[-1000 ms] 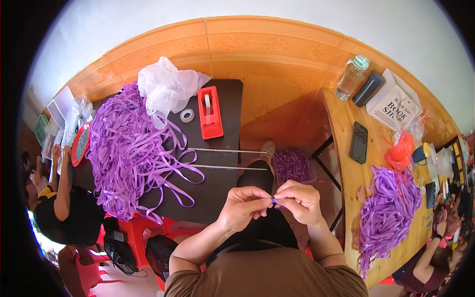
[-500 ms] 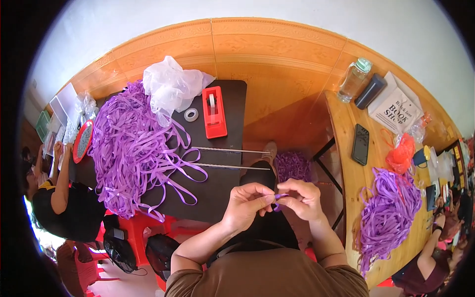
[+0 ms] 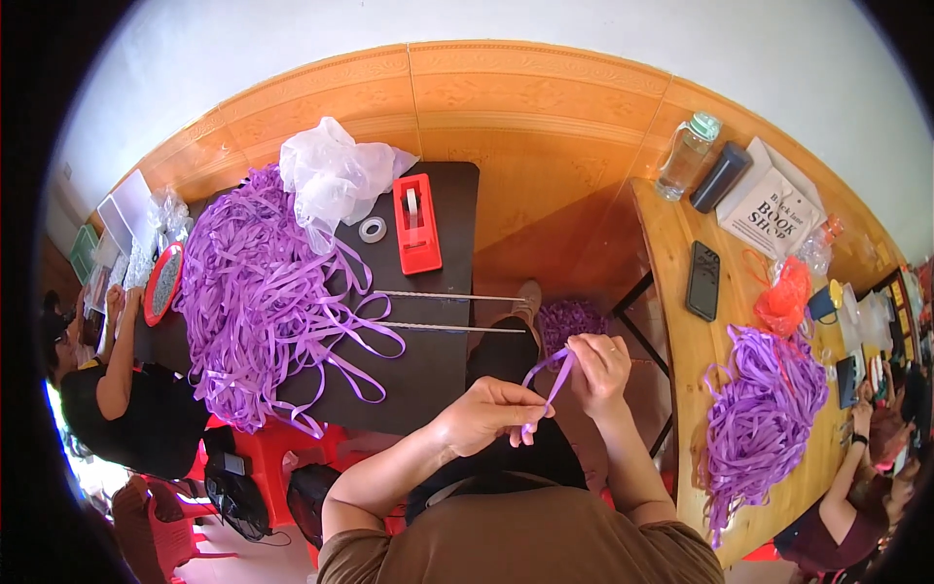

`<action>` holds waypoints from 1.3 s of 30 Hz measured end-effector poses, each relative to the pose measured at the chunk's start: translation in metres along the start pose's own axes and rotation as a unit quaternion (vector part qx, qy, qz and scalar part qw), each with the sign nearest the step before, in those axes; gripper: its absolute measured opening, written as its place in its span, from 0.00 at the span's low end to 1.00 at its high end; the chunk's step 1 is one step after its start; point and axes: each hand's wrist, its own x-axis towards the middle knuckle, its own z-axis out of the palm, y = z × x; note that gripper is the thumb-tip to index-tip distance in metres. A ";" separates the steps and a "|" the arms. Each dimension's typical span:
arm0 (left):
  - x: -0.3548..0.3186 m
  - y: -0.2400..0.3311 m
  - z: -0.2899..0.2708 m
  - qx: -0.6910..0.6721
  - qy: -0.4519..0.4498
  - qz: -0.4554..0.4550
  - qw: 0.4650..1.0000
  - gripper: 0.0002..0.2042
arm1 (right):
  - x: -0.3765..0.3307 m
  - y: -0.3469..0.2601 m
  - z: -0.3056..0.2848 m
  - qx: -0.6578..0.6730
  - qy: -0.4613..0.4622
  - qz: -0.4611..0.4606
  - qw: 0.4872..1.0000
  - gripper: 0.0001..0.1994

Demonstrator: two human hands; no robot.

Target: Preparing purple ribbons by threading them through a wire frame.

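A short purple ribbon strip (image 3: 547, 384) is stretched between my two hands above my lap. My left hand (image 3: 486, 417) pinches its lower end, my right hand (image 3: 599, 368) pinches its upper end, folding it. A big heap of purple ribbon (image 3: 255, 297) covers the left part of the dark table (image 3: 438, 370) just ahead of my hands. Two thin rods (image 3: 449, 311) stick out over the table's right edge. A small pile of purple pieces (image 3: 569, 319) lies on the floor beyond my right hand.
A red tape dispenser (image 3: 417, 223), a tape roll (image 3: 372, 230) and a clear plastic bag (image 3: 334, 178) sit on the dark table. The wooden table (image 3: 681, 331) at right holds a phone (image 3: 703, 280), bottle (image 3: 686, 156) and more purple ribbon (image 3: 764, 414). People sit at far left and lower right.
My hands have drawn apart, the left one lower and the right one higher, so the ribbon strip now runs taut between them. The view has shifted slightly.
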 end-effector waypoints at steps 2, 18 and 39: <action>-0.004 0.008 0.004 -0.002 -0.001 0.010 1.000 0.09 | -0.012 0.007 0.010 0.004 0.021 0.040 0.999 0.11; 0.043 -0.065 -0.003 -0.058 0.198 0.078 0.975 0.09 | -0.010 0.087 0.084 0.115 0.031 0.206 0.971 0.03; 0.066 -0.076 -0.020 -0.001 0.239 0.141 0.961 0.10 | -0.025 0.048 0.038 0.280 -0.239 0.152 0.917 0.19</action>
